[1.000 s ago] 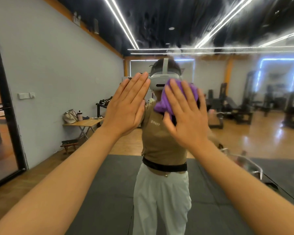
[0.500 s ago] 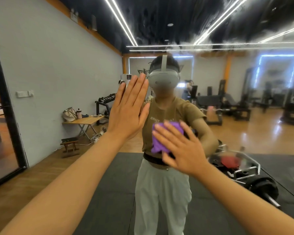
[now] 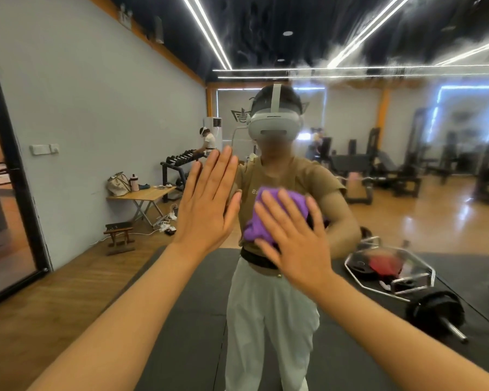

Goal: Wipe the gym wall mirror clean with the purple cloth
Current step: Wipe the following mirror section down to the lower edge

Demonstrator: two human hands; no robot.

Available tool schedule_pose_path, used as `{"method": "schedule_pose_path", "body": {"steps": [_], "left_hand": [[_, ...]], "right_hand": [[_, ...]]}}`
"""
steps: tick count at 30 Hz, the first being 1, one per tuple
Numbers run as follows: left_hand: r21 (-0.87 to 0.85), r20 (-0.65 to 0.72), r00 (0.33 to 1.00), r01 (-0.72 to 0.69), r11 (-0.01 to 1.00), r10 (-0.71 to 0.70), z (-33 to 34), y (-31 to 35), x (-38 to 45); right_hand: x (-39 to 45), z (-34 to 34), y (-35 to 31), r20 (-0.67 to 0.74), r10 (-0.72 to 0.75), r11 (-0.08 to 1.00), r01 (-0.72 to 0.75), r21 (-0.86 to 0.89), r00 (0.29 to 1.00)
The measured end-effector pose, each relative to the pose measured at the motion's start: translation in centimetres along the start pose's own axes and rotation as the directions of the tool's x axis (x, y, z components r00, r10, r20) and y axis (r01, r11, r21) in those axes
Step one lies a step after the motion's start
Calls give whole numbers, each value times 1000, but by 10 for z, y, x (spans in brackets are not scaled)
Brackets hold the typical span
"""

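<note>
The purple cloth [image 3: 268,213] is a soft, crumpled wad, bunched into folds and pressed flat against the mirror [image 3: 407,153] at about chest height of the reflected person, just right of the picture's middle. The right hand [image 3: 297,235] lies over it with fingers straight and spread, palm pushing the fabric onto the glass; the cloth pokes out above and to the left of the fingers. The left hand [image 3: 209,204] is flat too, fingers straight and close together, pointing up, its palm set against the mirror just beside the cloth and holding nothing. The glass is smooth and glossy, with cloudy white smears across its upper right part, where the ceiling light strips look hazy. In the reflection appear a person in a tan T-shirt and pale trousers, a dark floor mat [image 3: 189,320] with a matte surface, a barbell [image 3: 435,311] with a round black plate, and a light wooden folding table [image 3: 144,193] by the grey wall.
</note>
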State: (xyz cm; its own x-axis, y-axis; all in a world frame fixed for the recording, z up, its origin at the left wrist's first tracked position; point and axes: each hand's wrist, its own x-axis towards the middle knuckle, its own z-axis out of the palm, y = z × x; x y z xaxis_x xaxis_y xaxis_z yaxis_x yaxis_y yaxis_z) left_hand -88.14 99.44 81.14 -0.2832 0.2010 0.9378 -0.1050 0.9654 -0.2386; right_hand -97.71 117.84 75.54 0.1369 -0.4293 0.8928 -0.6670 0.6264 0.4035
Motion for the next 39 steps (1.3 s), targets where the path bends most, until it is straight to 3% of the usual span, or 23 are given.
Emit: {"method": "schedule_pose_path", "body": {"steps": [5,12,14,17,21,24,33,39], "left_hand": [[14,4,1000,19,1000,-19,-2,3,-10],[25,36,999,26,999,-27,-4,6,-31],[22,41,999,30,999,-31,-4,7,-34],[11,58,997,55,998,-55,-3,10,-37],[16,56,996,66,998,-66,-3,15,-43],[17,57,996,68,998,-68,-4,14,-49],[10,75,991,110,994,-110,2,19,-56],[10,95,988,119,993,-120,6,23,-65]], "right_hand": [[-80,11,-27,170,-214,975,222,-28,962],[-66,8,-9,155,-324,944,329,-7,933],[-38,1,2,108,-261,965,262,3,959],[23,-11,24,-2,-53,999,53,2,999],[79,-19,44,-75,153,988,-153,4,985],[72,-15,31,-75,218,976,-217,17,973],[-81,8,-38,152,-60,997,53,48,987],[-94,7,-36,215,-163,987,159,36,963]]}}
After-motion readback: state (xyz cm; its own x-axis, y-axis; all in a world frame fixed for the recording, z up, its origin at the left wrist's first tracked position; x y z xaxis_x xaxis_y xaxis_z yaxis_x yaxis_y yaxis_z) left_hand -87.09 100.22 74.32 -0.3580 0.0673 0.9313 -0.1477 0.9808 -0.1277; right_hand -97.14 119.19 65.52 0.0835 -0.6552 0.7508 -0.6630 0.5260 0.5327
